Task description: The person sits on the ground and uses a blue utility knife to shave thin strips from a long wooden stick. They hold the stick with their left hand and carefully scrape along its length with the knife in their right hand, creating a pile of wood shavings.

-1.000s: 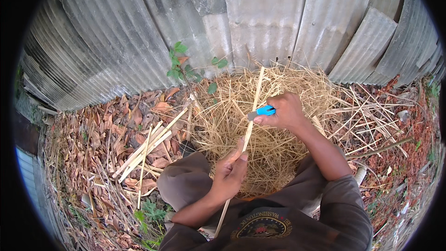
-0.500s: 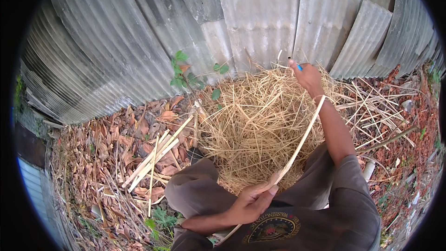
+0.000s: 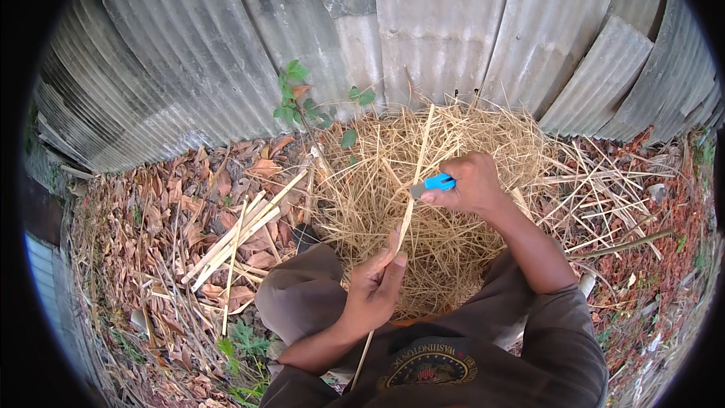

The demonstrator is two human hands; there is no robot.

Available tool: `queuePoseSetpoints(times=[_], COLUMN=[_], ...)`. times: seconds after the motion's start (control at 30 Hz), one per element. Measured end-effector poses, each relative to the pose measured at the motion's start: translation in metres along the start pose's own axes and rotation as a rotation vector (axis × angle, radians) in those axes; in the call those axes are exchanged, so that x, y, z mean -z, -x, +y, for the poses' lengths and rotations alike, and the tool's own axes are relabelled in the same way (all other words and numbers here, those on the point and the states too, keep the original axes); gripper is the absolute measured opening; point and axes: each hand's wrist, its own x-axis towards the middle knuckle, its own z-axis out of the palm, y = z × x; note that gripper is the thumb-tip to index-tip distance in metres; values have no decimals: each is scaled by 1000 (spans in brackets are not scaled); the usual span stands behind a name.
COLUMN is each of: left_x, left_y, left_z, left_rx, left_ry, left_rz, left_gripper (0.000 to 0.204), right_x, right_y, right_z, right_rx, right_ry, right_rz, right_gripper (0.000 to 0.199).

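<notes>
Strip (image 3: 405,228): long, thin, pale tan, partly covered where gripped below the blade. Runs lengthwise up the centre of view, top end leaning right, lower end trailing toward the bottom edge. Broader around the middle, narrow toward the lower tail. Cutter (image 3: 439,182): bright blue handle, short flat grey blade exposed. Gripped by the handle, pointing left, tipped slightly down, blade lying across the strip above mid-length. Overlapping in view; can't tell whether biting in.
</notes>
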Motion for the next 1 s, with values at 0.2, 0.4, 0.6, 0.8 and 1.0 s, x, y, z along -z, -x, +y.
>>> queuePoseSetpoints(times=[0.2,0.4,0.6,0.8,1.0], left_x=[4,1,3,-14,3], left_y=[3,7,-1,33,3], left_z=[0,2,-7,5,-7], left_rx=[32,-32,28,18,64], left_ry=[-27,-103,-18,-21,169], left_rz=[9,-4,-16,-214,-86], left_gripper=[45,44,45,44,45], right_x=[-5,-14,-18,7,6], right_y=[1,-3,-14,-27,-8], right_z=[-10,4,17,105,44], right_rx=[-57,124,10,-672,-427], right_ry=[-39,16,203,150,-128], right_rz=[-42,30,79,74,63], right_gripper=[74,75,79,84,83])
